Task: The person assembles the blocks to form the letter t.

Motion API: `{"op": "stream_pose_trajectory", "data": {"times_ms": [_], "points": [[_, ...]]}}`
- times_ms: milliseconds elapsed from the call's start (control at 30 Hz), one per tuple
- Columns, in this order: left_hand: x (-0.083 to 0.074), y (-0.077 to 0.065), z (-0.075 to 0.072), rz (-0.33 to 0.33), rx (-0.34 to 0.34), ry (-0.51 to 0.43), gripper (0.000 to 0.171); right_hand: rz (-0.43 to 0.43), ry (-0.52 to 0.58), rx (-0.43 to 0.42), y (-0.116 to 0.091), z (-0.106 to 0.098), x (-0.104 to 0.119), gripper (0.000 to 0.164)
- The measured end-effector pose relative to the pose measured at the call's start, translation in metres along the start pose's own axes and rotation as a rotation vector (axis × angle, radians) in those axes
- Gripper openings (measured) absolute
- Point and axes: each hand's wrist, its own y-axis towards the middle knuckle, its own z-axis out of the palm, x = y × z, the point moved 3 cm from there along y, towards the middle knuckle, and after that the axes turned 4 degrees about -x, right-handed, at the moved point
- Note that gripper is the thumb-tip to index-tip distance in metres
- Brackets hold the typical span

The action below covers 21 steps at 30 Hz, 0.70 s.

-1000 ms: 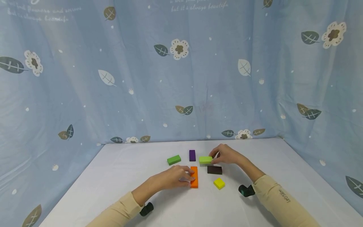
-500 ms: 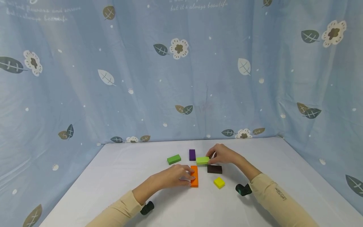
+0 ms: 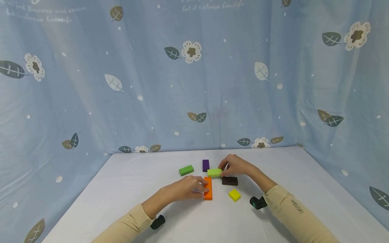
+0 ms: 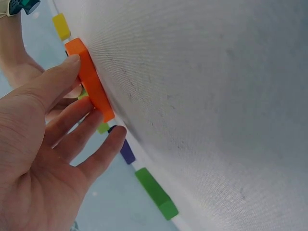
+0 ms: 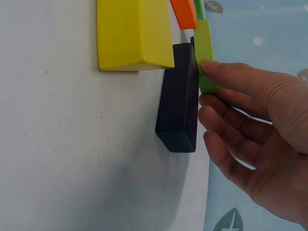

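Observation:
My left hand [image 3: 188, 187] holds an orange block [image 3: 208, 192] lying lengthwise on the table; in the left wrist view its thumb presses one end and fingertips touch its side. My right hand [image 3: 236, 165] pinches the right end of a lime-green block [image 3: 214, 172] between thumb and fingers. The lime block's left end overlaps the far end of the orange block in the head view. Just in front of the right hand lies a dark brown block [image 3: 229, 181], close beside the lime one in the right wrist view [image 5: 178, 101].
Beyond the lime block lies a purple block [image 3: 206, 165], with a green block [image 3: 186, 170] to its left. Nearer the front is a yellow block [image 3: 234, 195]. A white cloth covers the table [image 3: 121, 189]; a blue patterned curtain [image 3: 152, 84] hangs behind it.
My right hand has slid the lime-green block leftward, toward the far end of the orange block. The left hand and the orange block have stayed in place.

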Motion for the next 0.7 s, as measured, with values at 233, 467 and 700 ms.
{"op": "stream_pose_trajectory", "data": {"times_ms": [233,467,700], "points": [[-0.0004,0.0001,0.0003,-0.003,0.001,0.003,0.027,0.024,0.008,0.01,0.0008,0.0028,0.0028,0.027],[0.0011,0.0007,0.0015,-0.016,0.009,0.003,0.029,0.022,0.011,0.008,0.0011,0.0048,0.008,0.027],[-0.0007,0.0006,-0.0002,-0.018,0.014,0.008,0.029,0.032,0.009,0.003,0.001,0.0078,0.0067,0.026]]}}
